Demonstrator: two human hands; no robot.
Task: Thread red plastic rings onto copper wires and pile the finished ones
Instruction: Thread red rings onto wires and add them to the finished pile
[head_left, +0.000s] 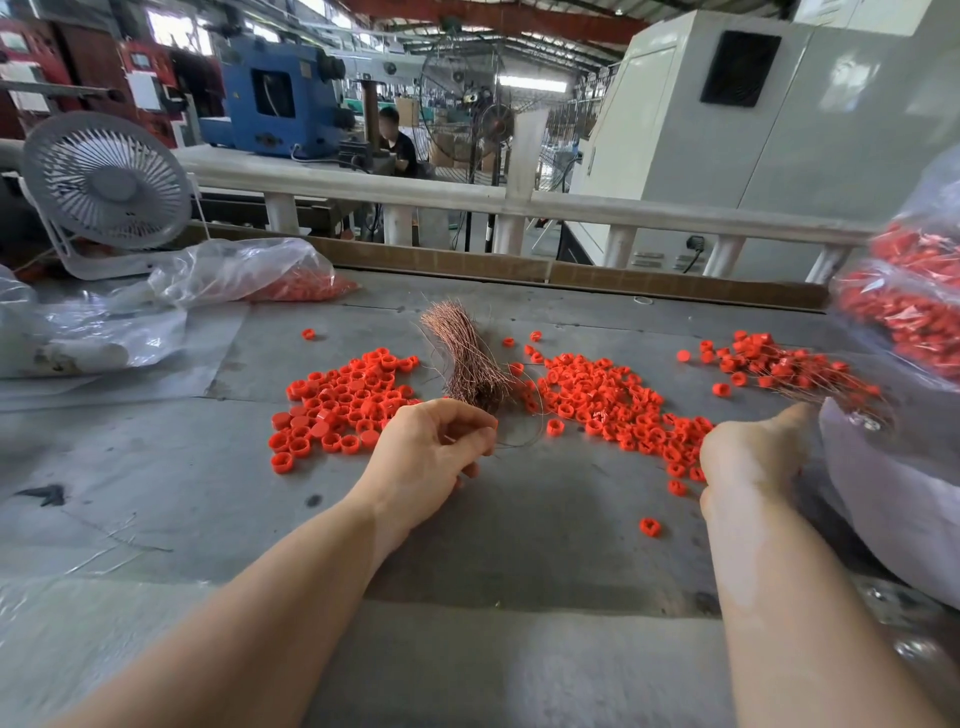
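Two heaps of red rings (343, 402) (613, 405) are spread either side of the copper wire bundle (465, 358). A single wire (519, 441) is pinched by the curled left hand (431, 462). The right hand (748, 457) rests beside the finished pile (779, 366); its grasp cannot be determined.

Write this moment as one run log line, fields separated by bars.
left hand: pinches copper wire | right hand: beside finished pile | grip: unclear

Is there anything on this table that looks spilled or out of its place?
A few red rings lie apart from the heaps: one near the right hand, one behind the left heap. Otherwise nothing stands out.
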